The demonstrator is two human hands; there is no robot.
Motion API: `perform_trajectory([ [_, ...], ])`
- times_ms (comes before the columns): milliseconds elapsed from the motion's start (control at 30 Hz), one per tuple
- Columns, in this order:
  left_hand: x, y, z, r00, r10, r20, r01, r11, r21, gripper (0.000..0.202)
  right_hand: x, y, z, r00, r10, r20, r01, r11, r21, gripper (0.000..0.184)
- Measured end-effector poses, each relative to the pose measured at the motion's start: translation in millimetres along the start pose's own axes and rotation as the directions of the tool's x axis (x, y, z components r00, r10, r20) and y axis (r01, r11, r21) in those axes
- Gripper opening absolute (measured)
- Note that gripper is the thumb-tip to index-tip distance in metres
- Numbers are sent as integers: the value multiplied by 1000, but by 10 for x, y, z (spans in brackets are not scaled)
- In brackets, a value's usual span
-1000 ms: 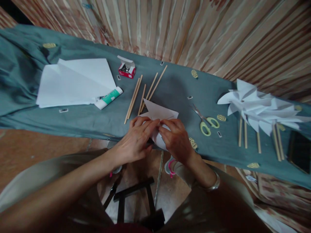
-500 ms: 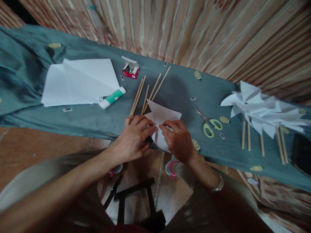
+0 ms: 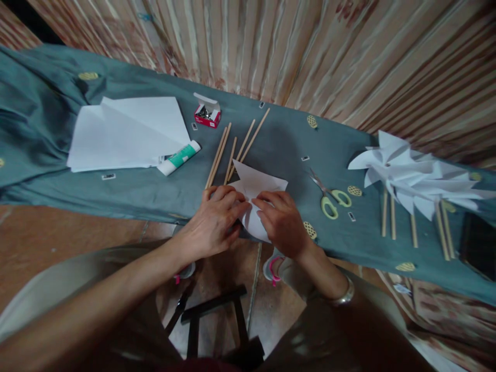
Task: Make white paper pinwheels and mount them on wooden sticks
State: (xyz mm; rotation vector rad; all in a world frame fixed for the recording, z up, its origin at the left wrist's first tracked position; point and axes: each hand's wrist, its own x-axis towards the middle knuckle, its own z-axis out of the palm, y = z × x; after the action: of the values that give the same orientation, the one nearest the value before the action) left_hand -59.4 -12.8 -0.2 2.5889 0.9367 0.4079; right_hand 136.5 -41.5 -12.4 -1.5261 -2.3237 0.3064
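Observation:
A white paper pinwheel [image 3: 260, 180], with curved blades, is held at the table's near edge between both hands. My left hand [image 3: 217, 219] grips it from the left, thumb and fingers pressed near its centre. From the right, my right hand [image 3: 282, 219] pinches the paper close to the same spot. Whatever lies under the fingertips is hidden. Several thin wooden sticks [image 3: 219, 155] lie just beyond the left hand. Green-handled scissors [image 3: 329, 199] rest to the right of my right hand, blades slightly apart.
On the green tablecloth [image 3: 155, 199], a stack of white paper [image 3: 127, 132] and a glue stick [image 3: 179, 158] lie left. Behind the sticks stands an open red box [image 3: 207, 112] of small metal pieces. Finished pinwheels on sticks [image 3: 418, 175] and a dark phone [image 3: 478, 245] lie right.
Both hands keep their hold on the paper pinwheel, with hardly any finger movement. The view has shifted slightly, and the things on the table stay put.

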Motion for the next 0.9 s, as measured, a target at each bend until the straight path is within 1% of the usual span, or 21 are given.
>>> perform_trajectory([
  [100, -4, -2, 9, 1000, 13, -7, -13, 1000, 14, 41, -17, 75, -17, 996, 19, -91, -8, 993, 119, 33],
  [167, -5, -1, 7, 1000, 11, 0, -11, 1000, 14, 44, -15, 127, -51, 984, 37, -172, -9, 987, 160, 32],
  [267, -5, 5, -6, 1000, 6, 7, -6, 1000, 10, 46, 2, 224, -117, 958, 94, -272, -56, 988, 147, 30],
  [367, -7, 5, -22, 1000, 8, 2, -8, 1000, 17, 45, 23, 354, -163, 934, 174, -313, -141, 982, 123, 30],
  [467, -12, -9, -41, 1000, 13, -1, -13, 999, 39, 45, 47, 484, -164, 929, 216, -301, -180, 973, 142, 33],
  [600, -28, -28, -70, 1000, 15, -26, -14, 998, 55, 44, 115, 568, -128, 950, 225, -217, -193, 968, 160, 37],
  [700, -48, -16, -101, 999, 3, -36, -3, 1000, 0, 44, 191, 558, -112, 970, 182, -164, -156, 975, 157, 38],
  [800, -74, 22, -142, 998, -53, -25, 52, 998, -43, 46, 251, 532, -111, 981, 122, -150, -105, 988, 115, 38],
  [900, -96, 63, -173, 994, -106, -6, 106, 993, -52, 44, 268, 527, -124, 984, 110, -138, -103, 993, 59, 37],
])
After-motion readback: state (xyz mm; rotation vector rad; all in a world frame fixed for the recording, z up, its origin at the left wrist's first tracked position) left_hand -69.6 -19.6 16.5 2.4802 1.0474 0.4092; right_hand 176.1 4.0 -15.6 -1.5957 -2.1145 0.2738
